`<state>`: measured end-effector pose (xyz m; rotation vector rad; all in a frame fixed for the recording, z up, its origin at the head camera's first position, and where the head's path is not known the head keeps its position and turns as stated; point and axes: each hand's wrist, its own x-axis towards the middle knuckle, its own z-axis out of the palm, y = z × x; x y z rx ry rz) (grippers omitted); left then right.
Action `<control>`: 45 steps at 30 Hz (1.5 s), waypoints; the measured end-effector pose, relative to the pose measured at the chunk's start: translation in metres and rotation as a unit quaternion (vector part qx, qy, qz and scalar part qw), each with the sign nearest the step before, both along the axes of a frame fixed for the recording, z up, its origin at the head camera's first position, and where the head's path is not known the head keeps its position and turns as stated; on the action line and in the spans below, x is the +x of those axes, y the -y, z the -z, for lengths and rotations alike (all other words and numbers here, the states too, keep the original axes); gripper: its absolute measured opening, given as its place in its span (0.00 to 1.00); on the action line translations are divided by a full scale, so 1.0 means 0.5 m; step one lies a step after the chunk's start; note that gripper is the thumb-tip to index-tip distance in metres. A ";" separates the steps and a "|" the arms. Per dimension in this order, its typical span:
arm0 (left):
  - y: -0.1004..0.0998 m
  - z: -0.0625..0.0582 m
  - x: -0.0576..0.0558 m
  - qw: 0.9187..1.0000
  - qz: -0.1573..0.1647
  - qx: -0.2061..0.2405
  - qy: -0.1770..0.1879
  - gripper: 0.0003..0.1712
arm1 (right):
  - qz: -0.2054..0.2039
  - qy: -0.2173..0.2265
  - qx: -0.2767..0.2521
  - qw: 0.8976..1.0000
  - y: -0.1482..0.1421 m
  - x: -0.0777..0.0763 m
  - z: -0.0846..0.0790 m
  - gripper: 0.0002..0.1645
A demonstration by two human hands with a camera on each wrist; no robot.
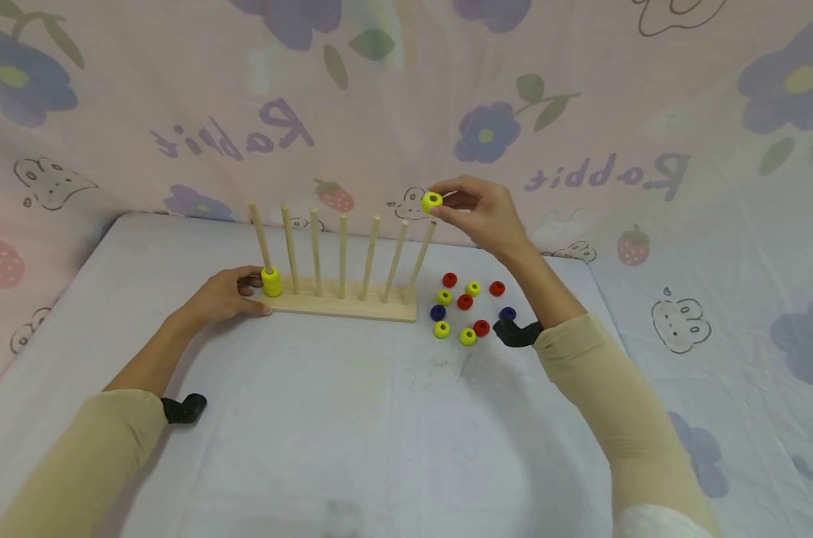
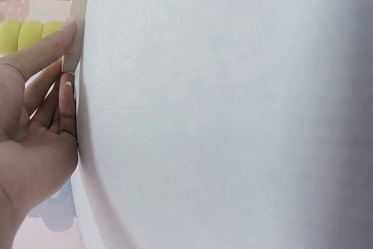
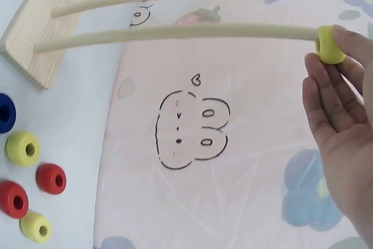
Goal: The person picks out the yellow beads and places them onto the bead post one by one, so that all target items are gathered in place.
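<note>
A wooden peg rack (image 1: 342, 306) with several upright pegs stands on the table. Yellow beads (image 1: 271, 282) are stacked at the bottom of its leftmost peg. My left hand (image 1: 221, 299) holds the rack's left end; in the left wrist view the thumb lies on the base edge, the other fingers at its end. Between thumb and fingers, my right hand (image 1: 480, 213) pinches a yellow bead (image 1: 431, 202) at the tip of the rightmost peg (image 3: 175, 32). The right wrist view has this bead (image 3: 331, 46) at the peg's end; whether the peg has entered its hole I cannot tell.
Loose red beads (image 1: 465, 302), yellow beads (image 1: 441, 329) and blue beads (image 1: 437, 313) lie on the table (image 1: 353, 418) right of the rack, below my right forearm. A patterned cloth (image 1: 379, 112) hangs behind the table.
</note>
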<state>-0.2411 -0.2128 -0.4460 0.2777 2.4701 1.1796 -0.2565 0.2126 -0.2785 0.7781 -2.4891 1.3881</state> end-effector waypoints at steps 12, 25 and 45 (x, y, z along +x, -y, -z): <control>-0.001 0.006 -0.002 1.000 -0.001 0.001 -0.005 0.50 | -0.036 0.049 -0.033 0.998 0.070 -0.018 -0.015 0.16; 0.001 0.003 -0.002 1.000 -0.004 0.000 -0.004 0.50 | -0.064 0.049 -0.001 0.997 0.161 -0.047 -0.032 0.16; -0.003 0.001 -0.002 1.000 -0.002 -0.009 0.002 0.51 | -0.118 0.098 -0.013 0.988 0.292 -0.055 -0.043 0.17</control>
